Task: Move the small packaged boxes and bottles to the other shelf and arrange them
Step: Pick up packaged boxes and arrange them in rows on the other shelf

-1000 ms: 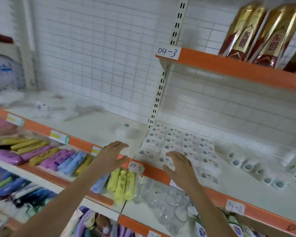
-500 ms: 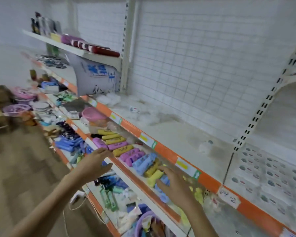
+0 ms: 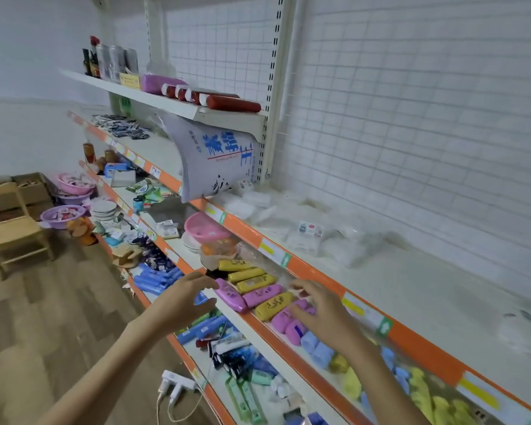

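**Light, slick little packs: we take them by the long sides**

Head view: we take the orange shelf edge (image 3: 316, 276) as our landmark. Just below and in front of it lies a row of small yellow and pink packages (image 3: 259, 291), side by side on the lower shelf, with blue and yellow ones further along to the right. Our right hand (image 3: 322, 314) hovers over the pink ones, fingers spread and loosely bent, gripping nothing that we can see; whether the fingertips touch a pack we cannot tell. Our left hand (image 3: 181, 303) hangs out in front of the lower shelf, well left of the row, fingers relaxed and apart, holding nothing.

We judge these packs light and rounded, wrapped in glossy film that may slide under the fingers. They look soft enough to dent, so we pinch across the short width, thumb on one long side and fingers on the other, not at the tapered ends. Packed tight as they are, lifting one may drag its neighbour; we start from the end of the row.

Above the orange edge, the white shelf (image 3: 411, 289) holds only pale, blurred wrapped items (image 3: 307, 233), and looks the likely place to set them.
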A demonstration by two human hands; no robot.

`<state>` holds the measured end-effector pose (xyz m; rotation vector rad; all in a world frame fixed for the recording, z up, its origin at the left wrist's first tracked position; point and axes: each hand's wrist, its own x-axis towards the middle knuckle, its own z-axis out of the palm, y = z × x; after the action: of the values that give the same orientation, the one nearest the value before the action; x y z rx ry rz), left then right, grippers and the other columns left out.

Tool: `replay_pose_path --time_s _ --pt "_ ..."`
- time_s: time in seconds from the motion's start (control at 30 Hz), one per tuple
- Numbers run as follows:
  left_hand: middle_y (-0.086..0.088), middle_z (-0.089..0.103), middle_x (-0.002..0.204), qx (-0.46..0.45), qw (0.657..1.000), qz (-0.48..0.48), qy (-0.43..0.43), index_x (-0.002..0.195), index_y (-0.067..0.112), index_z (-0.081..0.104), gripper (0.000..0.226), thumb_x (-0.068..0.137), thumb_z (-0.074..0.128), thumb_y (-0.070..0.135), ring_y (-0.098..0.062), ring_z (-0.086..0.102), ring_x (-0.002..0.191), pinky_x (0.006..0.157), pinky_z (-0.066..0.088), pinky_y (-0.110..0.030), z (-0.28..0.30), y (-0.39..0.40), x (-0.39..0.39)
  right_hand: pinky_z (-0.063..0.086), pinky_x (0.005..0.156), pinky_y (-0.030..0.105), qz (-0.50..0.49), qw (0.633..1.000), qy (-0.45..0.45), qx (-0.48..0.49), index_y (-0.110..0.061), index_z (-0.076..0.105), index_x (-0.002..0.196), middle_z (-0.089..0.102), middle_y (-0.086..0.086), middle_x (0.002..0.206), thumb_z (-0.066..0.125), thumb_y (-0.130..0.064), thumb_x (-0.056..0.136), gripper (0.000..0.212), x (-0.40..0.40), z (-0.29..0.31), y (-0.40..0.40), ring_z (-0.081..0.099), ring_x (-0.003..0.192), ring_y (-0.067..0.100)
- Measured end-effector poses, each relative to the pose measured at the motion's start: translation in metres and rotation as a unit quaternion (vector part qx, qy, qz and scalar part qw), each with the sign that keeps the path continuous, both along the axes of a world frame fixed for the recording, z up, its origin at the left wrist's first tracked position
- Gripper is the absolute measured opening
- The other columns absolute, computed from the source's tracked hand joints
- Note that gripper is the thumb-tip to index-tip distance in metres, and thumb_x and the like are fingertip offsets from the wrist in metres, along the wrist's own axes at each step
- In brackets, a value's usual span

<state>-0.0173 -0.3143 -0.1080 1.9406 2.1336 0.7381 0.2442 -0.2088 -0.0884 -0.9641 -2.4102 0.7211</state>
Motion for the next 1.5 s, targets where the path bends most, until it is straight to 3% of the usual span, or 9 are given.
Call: replay_pose_path --time_s 0.2,0.4,0.53,0.7,0.87,1.0,1.13,1.27,1.5 --pt "0.01 0.053 0.106 0.056 0.998 -0.01 -0.012 0.115 0.02 0.06 0.028 0.088 0.06 0.022 -0.006 0.052 0.094 0.077 0.038 -0.013 0.021 0.084 -0.053 0.04 0.085 0.014 -0.006 0.997 0.062 0.034 -0.023 0.058 0.118 0.057 -0.009 0.113 0.063 -0.022 0.086 0.032 -0.064 0.036 0.095 0.053 0.098 0.003" --pt "0.006 0.057 0.096 0.098 0.995 -0.016 -0.006 0.109 0.017 0.062 0.024 0.085 0.064 0.022 -0.004 0.052 0.081 0.073 0.038 -0.017 0.056 0.201 -0.099 0.043 0.088 0.024 -0.016 0.998 0.03 0.045 -0.019 0.057 0.118 0.057 -0.004 0.114 0.059 -0.024 0.089 0.03 -0.12 0.062 0.217 0.054 0.101 0.01" --pt "0.002 0.058 0.112 0.032 0.999 -0.021 -0.001 0.122 0.017 0.055 0.039 0.085 0.064 0.026 -0.008 0.052 0.095 0.082 0.039 -0.017 0.068 0.279 -0.117 0.043 0.088 0.027 -0.018 0.999 -0.051 0.01 -0.019 0.056 0.118 0.056 0.001 0.121 0.06 -0.024 0.088 0.031 -0.156 0.054 0.289 0.051 0.099 0.011" --pt "-0.001 0.043 0.134 -0.076 0.995 -0.061 0.017 0.13 0.022 0.046 0.054 0.082 0.065 0.039 -0.016 0.043 0.12 0.097 0.034 -0.026 0.057 0.342 -0.122 0.039 0.095 0.029 0.014 0.983 -0.174 -0.053 -0.014 0.047 0.131 0.045 0.009 0.134 0.065 -0.03 0.084 0.052 -0.192 0.034 0.332 0.046 0.12 0.021" --pt "-0.005 0.045 0.133 -0.101 0.991 -0.084 0.04 0.131 0.021 0.043 0.053 0.084 0.064 0.032 -0.02 0.044 0.118 0.09 0.034 -0.023 0.038 0.378 -0.137 0.041 0.092 0.031 0.018 0.976 -0.206 -0.067 -0.019 0.036 0.134 0.043 0.009 0.129 0.075 -0.036 0.074 0.073 -0.207 0.019 0.345 0.047 0.114 0.022" --pt "0.002 0.053 0.115 -0.083 0.989 -0.124 -0.008 0.124 0.016 0.051 0.04 0.087 0.061 0.028 -0.015 0.051 0.11 0.085 0.037 -0.019 0.036 0.401 -0.151 0.043 0.094 0.038 -0.03 0.969 -0.233 -0.075 -0.032 0.03 0.137 0.032 0.007 0.13 0.075 -0.034 0.072 0.079 -0.203 0.02 0.353 0.042 0.116 0.024" --pt "0.011 0.055 0.091 -0.054 0.984 -0.143 -0.093 0.105 0.016 0.052 0.015 0.093 0.052 0.025 -0.01 0.053 0.09 0.069 0.036 -0.008 0.036 0.421 -0.153 0.041 0.094 0.035 -0.092 0.967 -0.223 -0.085 -0.031 0.032 0.137 0.033 0.007 0.134 0.072 -0.032 0.075 0.074 -0.193 0.021 0.358 0.043 0.119 0.024" --pt "-0.001 0.06 0.102 -0.04 0.982 -0.12 -0.14 0.115 0.018 0.051 0.025 0.093 0.05 0.029 -0.015 0.057 0.092 0.078 0.044 -0.024 0.032 0.437 -0.153 0.043 0.086 0.032 -0.16 0.969 -0.146 -0.117 -0.022 0.045 0.12 0.048 0.004 0.121 0.069 -0.034 0.079 0.05 -0.183 0.021 0.358 0.051 0.105 0.02" --pt "-0.006 0.064 0.107 -0.069 0.972 -0.14 -0.176 0.105 0.014 0.059 0.017 0.095 0.047 0.023 -0.014 0.058 0.087 0.062 0.044 -0.015 0.025 0.452 -0.142 0.049 0.08 0.033 -0.252 0.952 -0.015 -0.175 -0.02 0.057 0.105 0.057 0.001 0.112 0.054 -0.032 0.09 0.02 -0.166 0.023 0.347 0.056 0.088 0.015"
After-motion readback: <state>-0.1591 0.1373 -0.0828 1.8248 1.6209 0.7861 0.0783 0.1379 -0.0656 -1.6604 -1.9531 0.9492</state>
